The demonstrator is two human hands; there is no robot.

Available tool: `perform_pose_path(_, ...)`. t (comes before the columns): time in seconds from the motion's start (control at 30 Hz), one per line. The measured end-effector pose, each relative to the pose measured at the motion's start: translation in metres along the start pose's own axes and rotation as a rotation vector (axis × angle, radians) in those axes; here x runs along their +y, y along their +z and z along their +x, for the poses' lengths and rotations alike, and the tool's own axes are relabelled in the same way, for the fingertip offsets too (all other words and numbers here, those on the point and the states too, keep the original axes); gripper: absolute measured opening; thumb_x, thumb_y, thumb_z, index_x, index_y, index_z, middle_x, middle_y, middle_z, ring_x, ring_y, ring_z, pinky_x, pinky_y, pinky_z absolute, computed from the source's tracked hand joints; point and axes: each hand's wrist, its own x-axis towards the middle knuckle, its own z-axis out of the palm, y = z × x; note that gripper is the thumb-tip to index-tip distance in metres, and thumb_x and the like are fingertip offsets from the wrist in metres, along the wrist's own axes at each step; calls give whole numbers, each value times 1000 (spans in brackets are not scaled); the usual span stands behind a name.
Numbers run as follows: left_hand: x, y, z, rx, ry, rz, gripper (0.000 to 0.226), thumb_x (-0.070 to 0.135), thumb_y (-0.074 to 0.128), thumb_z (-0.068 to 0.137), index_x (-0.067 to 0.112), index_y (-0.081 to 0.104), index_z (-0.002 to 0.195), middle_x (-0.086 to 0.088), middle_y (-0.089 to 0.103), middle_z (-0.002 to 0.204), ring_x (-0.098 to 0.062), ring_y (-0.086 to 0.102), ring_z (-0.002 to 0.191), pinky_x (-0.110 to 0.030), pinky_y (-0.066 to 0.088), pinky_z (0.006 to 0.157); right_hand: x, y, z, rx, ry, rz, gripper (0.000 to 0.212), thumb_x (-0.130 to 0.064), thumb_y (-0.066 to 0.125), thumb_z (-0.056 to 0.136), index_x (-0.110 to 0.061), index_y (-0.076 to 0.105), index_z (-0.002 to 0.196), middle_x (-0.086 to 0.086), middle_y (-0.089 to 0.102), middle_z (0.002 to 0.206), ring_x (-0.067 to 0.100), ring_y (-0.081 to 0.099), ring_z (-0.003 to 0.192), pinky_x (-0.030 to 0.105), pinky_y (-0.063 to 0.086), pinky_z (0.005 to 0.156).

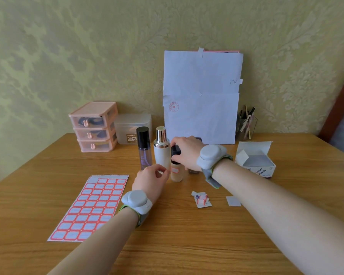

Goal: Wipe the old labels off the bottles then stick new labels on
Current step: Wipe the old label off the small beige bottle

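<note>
At mid-table, the right hand (pixel 185 152) grips the beige bottle (pixel 176 176); the left hand (pixel 150 180) pinches its label (pixel 175 170) (peeling or sticking, unclear), which next needs a steady bottle.

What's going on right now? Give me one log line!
right hand: grips beige bottle by cap | left hand: pinches label edge | paper scraps: on table

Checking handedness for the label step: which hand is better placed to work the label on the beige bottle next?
Likely the left hand: its fingertips are right at the label on the beige bottle, while the right hand grips its black cap.
</note>
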Motion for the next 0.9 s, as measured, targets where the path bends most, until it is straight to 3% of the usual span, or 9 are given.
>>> perform_pose_path(0.13,-2,2,-9,-36,73,82,45,47,67,91,28,61,131,11,68,109,-15,62,106,-30,49,88,6,1,-12,1,7,50,35,-24,58,93,-23,54,128,5,64,113,21,49,70,32,45,70)
perform_pose_path(0.23,1,5,-11,-81,121,73,56,48,70,88,29,56,139,11,65,124,-12,57,119,-23,40,90,13,0,-22,-9,-2,110,37,-23,59,93,-24,54,129,4,64,117,20,50,74,32,48,73)
perform_pose_path(0.3,2,7,-12,-129,137,62,60,47,72,86,30,55,140,12,64,128,-12,56,120,-24,42,94,17,-1,-28,-8,-14,175,37,-23,61,92,-23,55,129,5,65,118,18,56,70,31,50,70)
perform_pose_path(0.4,6,10,-15,-210,153,22,54,45,73,85,30,59,135,12,66,126,-13,68,101,-32,56,91,23,-4,-36,9,-13,242,37,-25,64,91,-24,58,127,2,66,119,17,61,77,36,56,72)
perform_pose_path(0.47,10,13,-18,-244,164,-50,45,45,71,87,29,64,129,16,67,116,-8,71,67,-25,60,68,31,-5,-41,25,-14,288,37,-26,65,90,-25,59,127,1,65,122,11,57,75,32,53,72)
perform_pose_path(0.53,15,15,-21,-222,172,-116,41,44,72,86,28,66,123,22,66,107,-3,66,52,-15,53,52,38,-8,-44,43,-25,374,37,-26,65,91,-25,60,127,0,64,123,0,54,72,21,46,68)
perform_pose_path(0.67,25,17,-24,-181,162,-237,28,45,76,81,33,67,104,17,72,95,0,65,63,-16,48,56,50,-12,-51,164,7,682,41,-24,71,88,-23,61,128,-2,67,121,12,66,97,35,54,91)
perform_pose_path(0.8,33,26,-25,-214,116,-432,29,40,79,79,27,68,102,6,75,93,-13,74,73,-30,61,57,58,13,-66,343,40,935,40,-19,76,85,-24,62,123,-6,71,108,9,72,82,21,58,65)
perform_pose_path(0.9,32,34,-22,-226,130,-459,33,42,80,80,23,70,105,5,76,93,-11,76,77,-35,64,62,62,40,-71,445,54,1011,38,-15,76,85,-27,61,118,-6,74,100,5,72,83,21,58,65)
